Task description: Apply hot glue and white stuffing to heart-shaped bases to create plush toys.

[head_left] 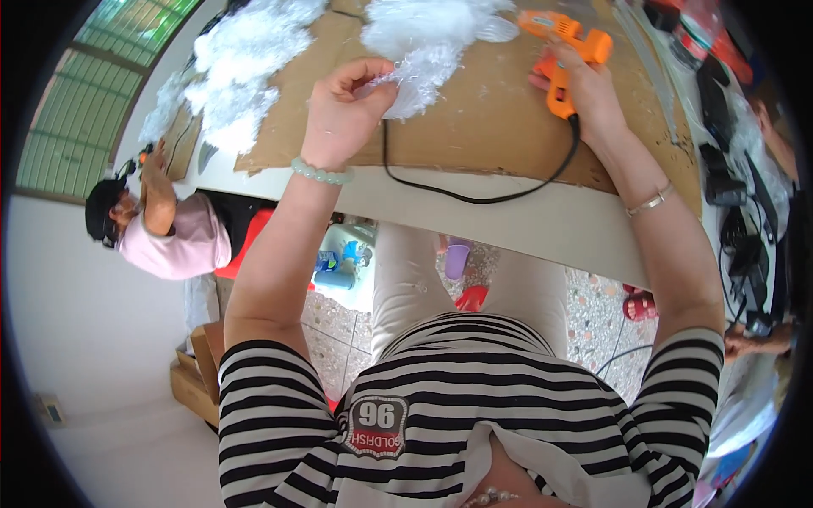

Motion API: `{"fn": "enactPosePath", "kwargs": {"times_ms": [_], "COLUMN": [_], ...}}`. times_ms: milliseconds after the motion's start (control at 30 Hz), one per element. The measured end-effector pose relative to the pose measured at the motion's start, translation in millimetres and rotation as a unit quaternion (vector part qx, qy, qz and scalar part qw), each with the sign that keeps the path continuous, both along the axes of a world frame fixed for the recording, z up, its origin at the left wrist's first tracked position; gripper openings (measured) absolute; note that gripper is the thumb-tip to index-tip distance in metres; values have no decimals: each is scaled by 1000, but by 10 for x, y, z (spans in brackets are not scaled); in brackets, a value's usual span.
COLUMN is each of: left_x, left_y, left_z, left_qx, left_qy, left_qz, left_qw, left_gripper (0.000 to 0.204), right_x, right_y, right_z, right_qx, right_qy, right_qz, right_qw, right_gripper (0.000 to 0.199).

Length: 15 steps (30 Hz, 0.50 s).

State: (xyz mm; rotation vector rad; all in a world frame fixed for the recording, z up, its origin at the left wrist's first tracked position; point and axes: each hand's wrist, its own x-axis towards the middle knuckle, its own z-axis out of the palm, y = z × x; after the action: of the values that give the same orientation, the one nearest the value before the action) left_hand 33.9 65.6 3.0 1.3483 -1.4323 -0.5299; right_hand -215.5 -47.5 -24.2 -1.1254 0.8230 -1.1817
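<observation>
An orange glue gun (559, 91) is gripped in the right hand (586, 91), over brown cardboard (292, 127); a fluffy white tuft (419, 86) is pinched by the left hand (349, 108), left of the gun; that hand could be burned by a hot, carelessly swung nozzle; aim could be spoiled were the looped black cord (483, 201) snagged.

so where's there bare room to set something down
Mostly bare: the cardboard between the white fluff and orange glue gun, above the black cable; also the white table edge below it. Crowded: far left, under fluff; right, with black gear.
</observation>
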Motion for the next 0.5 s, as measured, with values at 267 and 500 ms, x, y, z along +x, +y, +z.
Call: {"fn": "enactPosePath", "kwargs": {"times_ms": [267,500], "left_x": [1149,2538], "left_y": [265,256], "left_z": [225,872], "left_qx": [-51,-44], "left_qy": [183,76], "left_qz": [203,266], "left_qw": [961,960], "left_gripper": [20,28], "right_x": [8,34], "right_y": [33,26], "right_z": [9,8], "right_qx": [-6,-25], "right_qy": [47,54], "right_qz": [-11,-16], "right_qw": [999,998], "right_gripper": [32,30]}}
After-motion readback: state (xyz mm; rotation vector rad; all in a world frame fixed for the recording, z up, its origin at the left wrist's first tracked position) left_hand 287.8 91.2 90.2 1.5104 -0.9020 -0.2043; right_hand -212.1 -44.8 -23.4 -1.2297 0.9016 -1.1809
